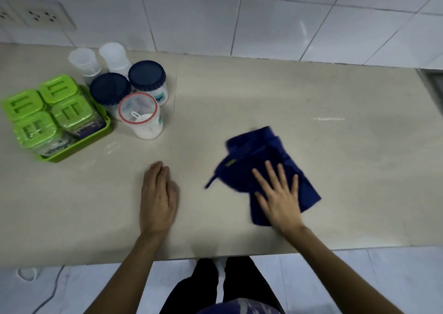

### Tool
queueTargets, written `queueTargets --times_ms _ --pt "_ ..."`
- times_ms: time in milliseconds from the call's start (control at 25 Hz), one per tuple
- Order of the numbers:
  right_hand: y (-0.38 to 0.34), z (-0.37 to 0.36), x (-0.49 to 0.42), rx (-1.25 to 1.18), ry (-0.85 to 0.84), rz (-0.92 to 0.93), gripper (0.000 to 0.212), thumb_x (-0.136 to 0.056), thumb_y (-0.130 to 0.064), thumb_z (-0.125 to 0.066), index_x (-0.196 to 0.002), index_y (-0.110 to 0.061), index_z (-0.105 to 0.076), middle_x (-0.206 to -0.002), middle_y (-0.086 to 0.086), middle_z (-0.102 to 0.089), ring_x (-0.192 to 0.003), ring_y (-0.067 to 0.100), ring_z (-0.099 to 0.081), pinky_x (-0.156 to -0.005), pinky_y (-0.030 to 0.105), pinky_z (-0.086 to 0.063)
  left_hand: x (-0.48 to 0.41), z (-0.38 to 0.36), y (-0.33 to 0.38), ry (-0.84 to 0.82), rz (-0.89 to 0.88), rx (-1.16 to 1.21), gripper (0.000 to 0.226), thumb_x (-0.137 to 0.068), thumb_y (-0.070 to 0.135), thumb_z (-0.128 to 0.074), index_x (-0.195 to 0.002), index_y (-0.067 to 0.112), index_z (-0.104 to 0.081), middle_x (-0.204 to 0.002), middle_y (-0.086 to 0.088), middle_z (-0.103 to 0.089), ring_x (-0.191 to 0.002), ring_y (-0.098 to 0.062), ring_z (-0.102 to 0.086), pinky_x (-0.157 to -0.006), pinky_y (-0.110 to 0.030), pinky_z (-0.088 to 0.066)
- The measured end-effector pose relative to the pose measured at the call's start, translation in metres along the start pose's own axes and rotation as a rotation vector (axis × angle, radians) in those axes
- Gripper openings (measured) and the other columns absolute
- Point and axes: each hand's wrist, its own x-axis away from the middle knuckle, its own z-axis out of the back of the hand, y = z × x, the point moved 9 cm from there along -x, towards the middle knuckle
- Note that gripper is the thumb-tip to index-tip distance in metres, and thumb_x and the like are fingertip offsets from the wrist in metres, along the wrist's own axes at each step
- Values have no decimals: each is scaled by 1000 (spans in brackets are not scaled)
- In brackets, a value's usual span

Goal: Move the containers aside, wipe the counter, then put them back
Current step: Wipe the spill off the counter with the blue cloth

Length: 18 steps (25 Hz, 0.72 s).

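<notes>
A dark blue cloth (257, 153) lies crumpled on the beige counter (335, 169), right of centre. My right hand (279, 197) presses flat on its near part, fingers spread. My left hand (158, 199) rests palm down on the bare counter, fingers together, holding nothing. The containers are grouped at the back left: a green tray (96, 137) with several green-lidded boxes (69, 111), two blue-lidded jars (146, 75), a red-rimmed clear jar (141, 119) with a scoop inside, and two clear cups (84, 61).
A white tiled wall (263, 13) runs behind the counter, with a power socket (43, 16) at the top left. A dark edge (434, 85) shows at the counter's far right. The front edge of the counter is near my body, with tiled floor below.
</notes>
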Motion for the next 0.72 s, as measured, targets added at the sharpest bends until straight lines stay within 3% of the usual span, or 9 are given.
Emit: queueTargets --times_ms 80,160,360,560,720 --pt "40 2 2 -21 -12 -178 59 -92 -51 -18 -149 -36 -15 -160 4 -15 -147 33 -9 -111 68 -14 2 -2 5 -2 -22 -28 42 -96 20 -38 -122 -7 -54 -136 -22 -49 -131 -34 -42 -115 -44 -30" --pt "34 5 0 -32 -6 -269 60 -92 -52 -17 -149 -34 -14 -160 7 -15 -146 39 -9 -109 71 -12 1 -4 9 -18 -26 -47 43 -95 21 -37 -123 -8 -54 -137 -23 -49 -132 -34 -41 -114 -48 -31" --pt "-110 0 4 -65 -19 117 60 -93 -51 -29 -149 -35 -16 -160 7 -14 -144 45 -8 -106 75 -9 1 -4 8 -52 6 -24 46 -95 21 -33 -128 -7 -49 -139 -21 -47 -132 -33 -40 -112 -51 -34" --pt "-97 1 8 -76 -13 190 59 -93 -54 -27 -148 -37 -16 -160 5 -15 -145 41 -9 -106 73 -15 2 -8 16 -95 0 -54 49 -96 25 -30 -133 -2 -45 -143 -18 -44 -136 -30 -36 -114 -50 -31" --pt "-53 -1 11 -80 -45 170 59 -93 -55 -26 -148 -39 -14 -161 3 -13 -146 41 -8 -108 73 -11 11 -17 42 -87 -10 -75 45 -95 24 -32 -128 -3 -48 -141 -18 -44 -134 -30 -37 -113 -50 -32"
